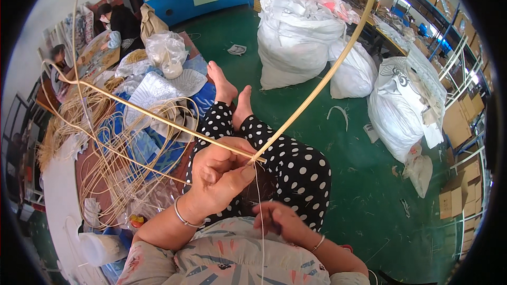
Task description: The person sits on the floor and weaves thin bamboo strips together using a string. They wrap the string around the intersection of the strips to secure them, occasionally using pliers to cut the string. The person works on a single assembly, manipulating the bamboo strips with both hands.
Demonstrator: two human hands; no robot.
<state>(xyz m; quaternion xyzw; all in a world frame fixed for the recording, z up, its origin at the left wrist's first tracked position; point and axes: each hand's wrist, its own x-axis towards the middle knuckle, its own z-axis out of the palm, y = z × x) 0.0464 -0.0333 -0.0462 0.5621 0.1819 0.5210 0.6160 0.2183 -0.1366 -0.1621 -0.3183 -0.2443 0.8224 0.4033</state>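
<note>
Left hand (219, 171): We see thumb and fingers pinched closed on two pale strips (317, 85), gripping them where they cross above the lap; a silvery bangle (182, 212) circles the wrist.
Pale strips: From the pinch, one climbs in a gentle curve toward the upper right; the other slants away to the upper left, its short end poking just past the crossing.
White thread (262, 232): It hangs from the crossing, down in front of a patterned top (227, 256).
Right hand (288, 222): Its fingers are loosely curled beside the thread, low over the lap; we cannot tell whether they hold anything.
Lap: Black trousers with white dots (303, 171) cover outstretched legs, which end in bare feet (222, 85).
Left side: We find a loose tangle of thin strips (113, 163) spread near blue sheeting (171, 153), a silvery fan-shaped sheet (153, 92) and a clear plastic bag (166, 50).
Upper left: A person in dark clothing (127, 24) sits by a table, with another person (59, 68) nearer the rim.
Green floor (296, 108): Bulging white sacks (298, 42) stand on it, with cardboard boxes (451, 203) at the right.
</note>
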